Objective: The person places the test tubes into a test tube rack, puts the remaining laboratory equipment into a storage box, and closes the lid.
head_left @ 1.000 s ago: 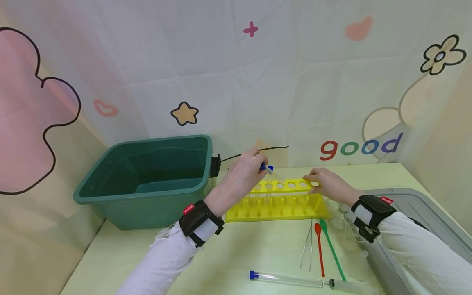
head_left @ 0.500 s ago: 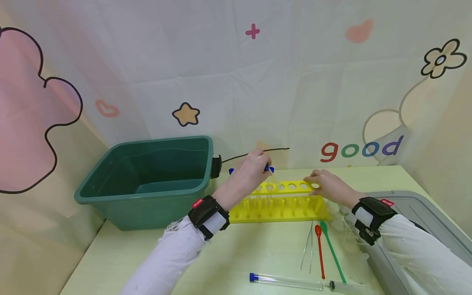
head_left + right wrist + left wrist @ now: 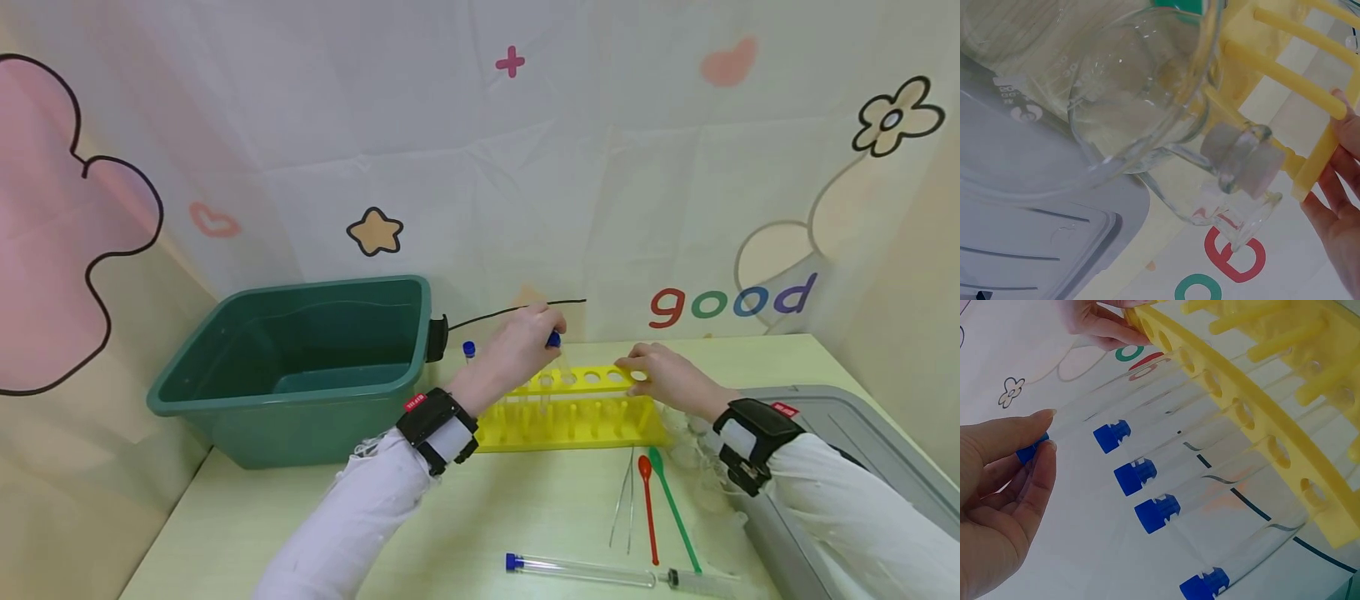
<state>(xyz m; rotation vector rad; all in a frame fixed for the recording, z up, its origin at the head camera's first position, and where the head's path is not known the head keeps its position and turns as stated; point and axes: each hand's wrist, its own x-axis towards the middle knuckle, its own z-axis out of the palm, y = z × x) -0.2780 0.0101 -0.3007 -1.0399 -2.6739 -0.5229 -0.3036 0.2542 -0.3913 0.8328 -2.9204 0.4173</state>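
Left hand (image 3: 517, 350) pinches a clear tube (image 3: 1094, 402) by its blue cap (image 3: 1026, 454); right hand (image 3: 667, 379) grips the yellow rack (image 3: 573, 435).
From my left hand, the nearer one, the long tube slants down toward my right.

left hand (image 3: 512, 352) pinching, right hand (image 3: 673, 377) gripping

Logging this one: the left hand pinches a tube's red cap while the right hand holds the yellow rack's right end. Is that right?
Not quite: the cap the left hand pinches is blue, not red, as the left wrist view shows. The right hand does hold the right end of the yellow rack.
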